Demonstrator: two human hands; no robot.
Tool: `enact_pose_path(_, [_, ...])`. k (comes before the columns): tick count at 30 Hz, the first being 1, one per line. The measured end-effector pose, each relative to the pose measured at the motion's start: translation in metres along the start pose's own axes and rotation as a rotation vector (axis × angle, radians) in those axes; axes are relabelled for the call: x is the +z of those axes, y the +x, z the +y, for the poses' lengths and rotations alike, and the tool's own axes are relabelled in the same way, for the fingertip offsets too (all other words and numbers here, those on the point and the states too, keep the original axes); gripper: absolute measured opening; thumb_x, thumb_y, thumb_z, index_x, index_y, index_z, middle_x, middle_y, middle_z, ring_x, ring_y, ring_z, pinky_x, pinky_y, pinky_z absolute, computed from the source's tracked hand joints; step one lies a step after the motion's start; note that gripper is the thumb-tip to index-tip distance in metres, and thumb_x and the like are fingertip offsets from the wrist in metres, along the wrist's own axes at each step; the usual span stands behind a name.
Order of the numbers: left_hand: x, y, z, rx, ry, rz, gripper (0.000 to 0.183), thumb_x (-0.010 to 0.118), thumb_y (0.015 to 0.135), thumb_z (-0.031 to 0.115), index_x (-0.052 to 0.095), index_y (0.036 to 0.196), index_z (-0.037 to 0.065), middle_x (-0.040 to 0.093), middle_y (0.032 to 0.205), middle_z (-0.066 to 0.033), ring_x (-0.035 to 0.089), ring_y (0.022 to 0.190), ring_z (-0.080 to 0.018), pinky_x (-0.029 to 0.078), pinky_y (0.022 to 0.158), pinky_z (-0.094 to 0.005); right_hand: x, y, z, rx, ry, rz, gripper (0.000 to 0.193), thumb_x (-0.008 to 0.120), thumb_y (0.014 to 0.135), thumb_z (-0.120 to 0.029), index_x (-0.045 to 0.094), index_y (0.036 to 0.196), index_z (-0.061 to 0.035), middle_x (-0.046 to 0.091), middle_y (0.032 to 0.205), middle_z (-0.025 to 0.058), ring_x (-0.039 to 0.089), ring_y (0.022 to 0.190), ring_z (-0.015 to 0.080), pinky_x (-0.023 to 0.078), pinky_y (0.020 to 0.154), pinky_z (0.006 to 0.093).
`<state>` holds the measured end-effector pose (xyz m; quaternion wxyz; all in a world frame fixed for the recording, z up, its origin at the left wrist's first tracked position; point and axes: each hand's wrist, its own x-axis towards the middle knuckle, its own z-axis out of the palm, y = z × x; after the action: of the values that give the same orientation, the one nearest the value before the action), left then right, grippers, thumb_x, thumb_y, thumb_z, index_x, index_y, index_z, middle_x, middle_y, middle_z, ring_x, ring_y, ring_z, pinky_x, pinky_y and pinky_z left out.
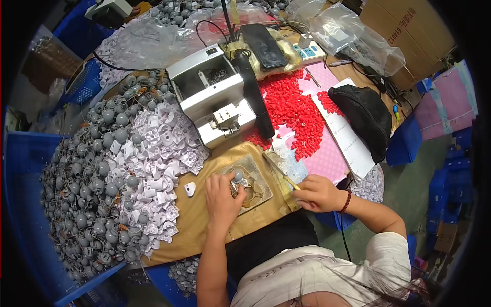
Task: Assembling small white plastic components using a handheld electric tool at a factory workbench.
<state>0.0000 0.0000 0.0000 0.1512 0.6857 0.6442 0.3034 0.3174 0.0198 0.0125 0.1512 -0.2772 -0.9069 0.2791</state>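
My left hand (221, 197) rests on a square metal plate (261, 181) at the front of the bench. Its thumb and fingers are closed around a small grey ball-shaped part (239, 175) with a metallic piece below it; the underside is hidden. To the right, my right hand (318, 194) grips the yellow end of a slim tool (280, 170) with a flat grey blade. The blade points up and left across the plate's right side, apart from the ball part. A single white plastic piece (190, 189) lies left of my left hand.
A silver-and-black screw feeder (215, 97) stands behind the plate. Heaped to the left are white plastic pieces (163, 138) and grey ball parts (82, 189). Small red parts (296, 112) cover a pink sheet at right, near a black cap-like item (363, 117) and a phone (263, 46).
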Motion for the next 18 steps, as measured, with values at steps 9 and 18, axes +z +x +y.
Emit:
enact_pose_path(9, [-0.003, 0.0, 0.002, 0.004, 0.006, 0.008, 0.037, 0.074, 0.075, 0.014, 0.062, 0.109, 0.007, 0.054, 0.099, -0.0121, 0.051, 0.098, -0.0324, 0.044, 0.087, -0.0438, -0.04, 0.025, -0.003, -0.05, -0.124, -0.006, 0.031, 0.074, 0.08, -0.024, 0.069, 0.108, -0.011, 0.061, 0.115, 0.0141, 0.059, 0.093, 0.0285, 0.047, 0.082, 0.0398])
enact_pose_path(18, [-0.005, 0.0, 0.006, 0.014, 0.023, 0.029, 0.036, 0.074, 0.075, 0.015, 0.063, 0.108, 0.006, 0.055, 0.096, -0.0106, 0.053, 0.095, -0.031, 0.044, 0.083, -0.0429, -0.034, 0.192, 0.068, 0.488, 0.457, 0.529, 0.045, 0.064, 0.094, -0.013, 0.052, 0.134, 0.0042, 0.068, 0.11, 0.016, 0.066, 0.091, 0.0183, 0.053, 0.079, 0.0305])
